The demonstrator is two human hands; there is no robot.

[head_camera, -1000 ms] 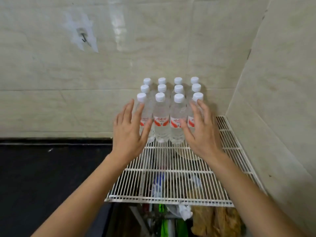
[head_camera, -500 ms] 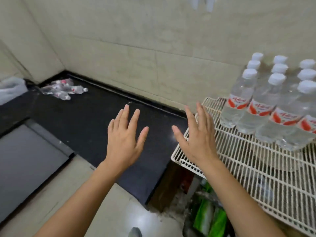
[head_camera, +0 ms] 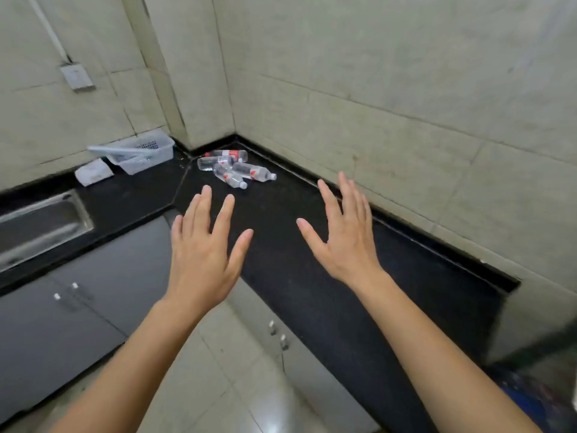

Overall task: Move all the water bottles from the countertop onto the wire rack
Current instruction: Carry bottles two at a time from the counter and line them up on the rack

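Observation:
Several clear water bottles (head_camera: 233, 169) with red-and-white labels and white caps lie on their sides in a small pile in the far corner of the black countertop (head_camera: 290, 254). My left hand (head_camera: 204, 256) hovers over the counter's front edge, fingers spread, holding nothing. My right hand (head_camera: 345, 235) is stretched out above the counter near the wall, also spread and empty. Both hands are well short of the pile. The wire rack is out of view.
A white plastic basket (head_camera: 142, 153) and a white packet (head_camera: 93, 172) sit on the counter left of the bottles. A steel sink (head_camera: 40, 226) is at far left. Grey cabinet doors (head_camera: 81, 295) stand below the counter. Tiled walls close in the corner.
The view has swung left, away from the wire rack and its standing bottles, to the counter corner. Both empty hands moved with it and now point toward the lying bottles.

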